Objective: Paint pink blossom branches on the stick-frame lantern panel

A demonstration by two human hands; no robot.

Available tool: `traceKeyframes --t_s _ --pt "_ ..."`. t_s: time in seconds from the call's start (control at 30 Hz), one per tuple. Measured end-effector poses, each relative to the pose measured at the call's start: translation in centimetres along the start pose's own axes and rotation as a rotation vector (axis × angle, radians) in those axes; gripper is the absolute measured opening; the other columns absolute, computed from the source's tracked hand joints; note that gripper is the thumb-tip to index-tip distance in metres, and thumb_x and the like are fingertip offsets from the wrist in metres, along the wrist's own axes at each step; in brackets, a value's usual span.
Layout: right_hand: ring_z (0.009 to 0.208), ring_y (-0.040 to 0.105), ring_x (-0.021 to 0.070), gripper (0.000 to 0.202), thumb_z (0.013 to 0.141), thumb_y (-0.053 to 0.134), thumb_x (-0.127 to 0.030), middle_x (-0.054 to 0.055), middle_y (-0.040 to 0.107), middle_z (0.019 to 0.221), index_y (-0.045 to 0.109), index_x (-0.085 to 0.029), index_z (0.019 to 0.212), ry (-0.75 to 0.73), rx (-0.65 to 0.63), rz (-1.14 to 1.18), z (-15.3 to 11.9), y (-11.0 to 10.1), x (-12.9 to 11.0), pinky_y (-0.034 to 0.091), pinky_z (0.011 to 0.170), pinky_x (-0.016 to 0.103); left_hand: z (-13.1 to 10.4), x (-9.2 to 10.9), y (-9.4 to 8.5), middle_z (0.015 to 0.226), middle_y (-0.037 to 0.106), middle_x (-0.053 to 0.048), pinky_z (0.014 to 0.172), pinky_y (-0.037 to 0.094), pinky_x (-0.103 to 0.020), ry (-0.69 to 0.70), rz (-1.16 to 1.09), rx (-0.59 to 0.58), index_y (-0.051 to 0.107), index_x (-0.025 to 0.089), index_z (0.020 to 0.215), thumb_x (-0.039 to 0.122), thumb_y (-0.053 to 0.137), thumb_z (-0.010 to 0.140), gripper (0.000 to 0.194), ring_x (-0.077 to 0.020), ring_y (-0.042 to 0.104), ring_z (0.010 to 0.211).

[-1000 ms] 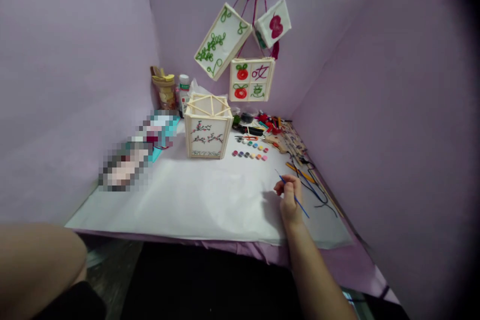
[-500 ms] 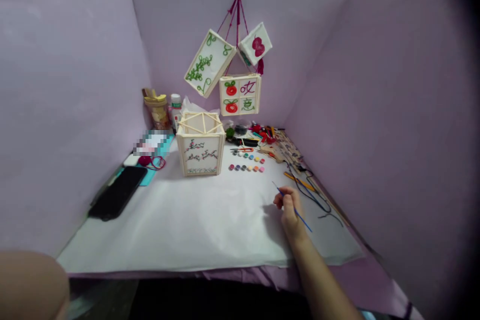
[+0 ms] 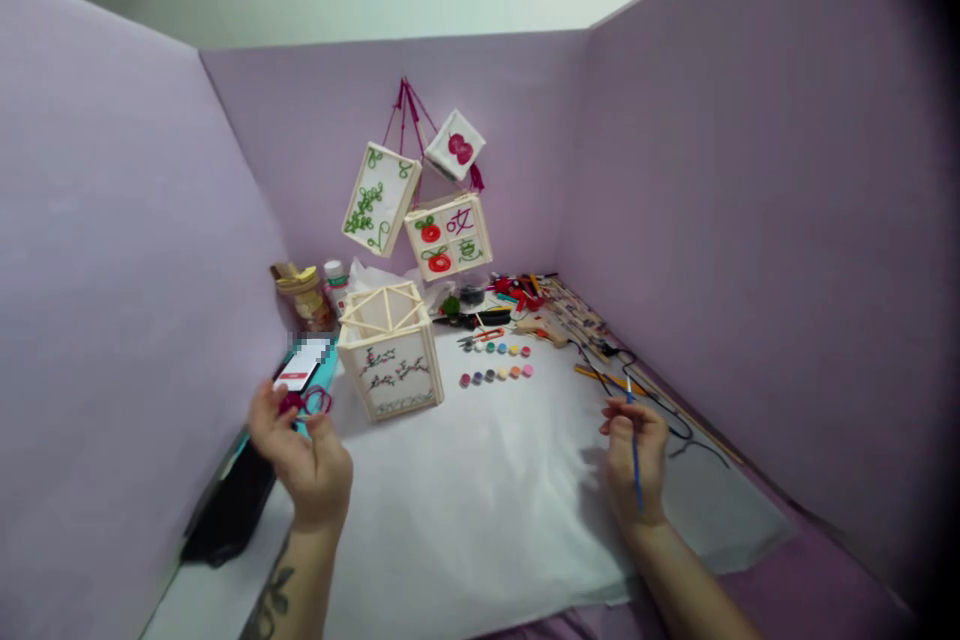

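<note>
My right hand grips a thin blue paintbrush at the right of the white-covered table, with the pale tip pointing up and away. Raised at the left, my left hand is open, its fingers curved and apart from the thumb, in front of a black phone-like slab and a magenta cord. Between the hands and farther back stands a wooden-framed lantern box with blossom branches painted on its white panel. Small paint pots sit in two rows to its right.
Decorated lantern boxes hang on magenta cords at the back wall. A jar and a white-capped bottle stand back left. Black-handled pliers, orange snips, a glue gun and dark cables lie at the right.
My left hand has come up into view at the left. My right hand has shifted right with the paintbrush, which now points more upright. The camera view has tilted up and turned.
</note>
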State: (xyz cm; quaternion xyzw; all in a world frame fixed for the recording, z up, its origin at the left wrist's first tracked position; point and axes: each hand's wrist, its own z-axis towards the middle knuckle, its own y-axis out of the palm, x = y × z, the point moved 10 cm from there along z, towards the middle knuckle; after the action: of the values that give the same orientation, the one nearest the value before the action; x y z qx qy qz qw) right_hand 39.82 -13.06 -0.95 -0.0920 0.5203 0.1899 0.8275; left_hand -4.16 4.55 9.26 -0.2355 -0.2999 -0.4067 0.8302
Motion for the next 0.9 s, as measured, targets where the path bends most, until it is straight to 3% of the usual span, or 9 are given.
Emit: traceKeyframes --t_s 0.07,0.13,0.23,0.3,0.37,0.47,0.63,0.73,0.9 --pt "0.085 0.057 0.0195 0.030 0.087 0.047 -0.045 0.009 0.059 0.103 0.051 -0.019 0.102 0.000 -0.035 -0.089 0.2 0.2 0.1 0.046 0.074 0.035 -1.1 -3.8 2.7 0.134 0.046 -0.022 0.104 0.038 -0.049 -0.119 0.158 -0.134 0.035 0.008 0.139 0.031 0.052 0.083 0.062 -0.0332 0.044 0.126" --pt "0.093 0.059 0.0222 0.031 0.090 0.044 -0.044 0.010 0.063 0.104 0.055 -0.019 0.105 -0.011 -0.161 -0.157 -0.1 1.4 0.0 0.047 0.079 0.038 -3.0 -8.0 5.8 0.132 0.048 -0.024 0.104 0.037 -0.051 -0.241 0.298 -0.393 0.039 0.004 0.136 0.029 0.054 0.078 0.065 -0.0370 0.045 0.125" --pt "0.085 0.065 0.0201 0.033 0.095 0.034 -0.038 0.009 0.069 0.099 0.055 -0.021 0.114 -0.058 -0.418 -0.104 -1.5 4.4 -1.3 0.051 0.071 0.033 -4.6 -10.8 7.8 0.129 0.052 -0.027 0.102 0.040 -0.050 -0.235 0.389 -0.562 0.041 -0.001 0.132 0.030 0.053 0.075 0.067 -0.0379 0.049 0.121" --pt "0.081 0.066 0.0182 0.032 0.096 0.033 -0.033 0.008 0.071 0.095 0.055 -0.023 0.117 -0.156 -0.622 -0.081 -2.8 7.4 -3.7 0.052 0.067 0.030 -4.5 -10.8 8.0 0.127 0.055 -0.025 0.100 0.042 -0.048 -0.192 0.392 -0.560 0.043 -0.001 0.132 0.032 0.050 0.075 0.066 -0.0361 0.051 0.119" --pt "0.085 0.065 0.0180 0.028 0.094 0.039 -0.029 0.008 0.071 0.096 0.060 -0.024 0.111 -0.302 -0.798 -0.141 -4.1 11.0 -6.5 0.051 0.074 0.030 -4.2 -10.4 7.8 0.123 0.059 -0.022 0.097 0.045 -0.046 -0.181 0.385 -0.536 0.046 0.002 0.131 0.037 0.051 0.076 0.065 -0.0345 0.054 0.115" --pt "0.092 0.062 0.0209 0.028 0.090 0.047 -0.028 0.010 0.068 0.099 0.063 -0.022 0.112 -0.393 -0.856 -0.317 -4.3 16.4 -8.8 0.049 0.081 0.032 -3.9 -10.0 7.3 0.118 0.063 -0.019 0.094 0.047 -0.043 -0.198 0.386 -0.517 0.052 0.006 0.127 0.042 0.052 0.076 0.062 -0.0319 0.057 0.111" --pt "0.088 0.062 0.0217 0.038 0.084 0.057 -0.029 0.011 0.065 0.102 0.059 -0.022 0.122 -0.199 -0.935 -0.594 -5.0 24.0 -5.4 0.045 0.077 0.030 -4.5 -10.7 7.3 0.112 0.068 -0.015 0.089 0.048 -0.038 -0.252 0.372 -0.580 0.061 0.011 0.118 0.037 0.050 0.082 0.046 -0.0274 0.062 0.102" --pt "0.091 0.061 0.0201 0.028 0.085 0.055 -0.026 0.008 0.066 0.099 0.063 -0.023 0.112 -0.172 -0.937 -0.548 -6.2 25.8 -4.0 0.044 0.077 0.026 -4.8 -10.5 7.6 0.110 0.069 -0.014 0.086 0.049 -0.036 -0.219 0.354 -0.599 0.065 0.013 0.112 0.034 0.048 0.084 0.039 -0.0257 0.064 0.097" --pt "0.088 0.061 0.0196 0.022 0.083 0.054 -0.021 0.006 0.069 0.089 0.067 -0.021 0.101 -0.214 -0.845 -0.437 -6.4 25.1 -4.3 0.044 0.076 0.026 -4.5 -8.8 7.2 0.096 0.072 -0.012 0.081 0.049 -0.035 -0.138 0.347 -0.567 0.071 0.017 0.095 0.034 0.048 0.084 0.030 -0.0255 0.065 0.090"
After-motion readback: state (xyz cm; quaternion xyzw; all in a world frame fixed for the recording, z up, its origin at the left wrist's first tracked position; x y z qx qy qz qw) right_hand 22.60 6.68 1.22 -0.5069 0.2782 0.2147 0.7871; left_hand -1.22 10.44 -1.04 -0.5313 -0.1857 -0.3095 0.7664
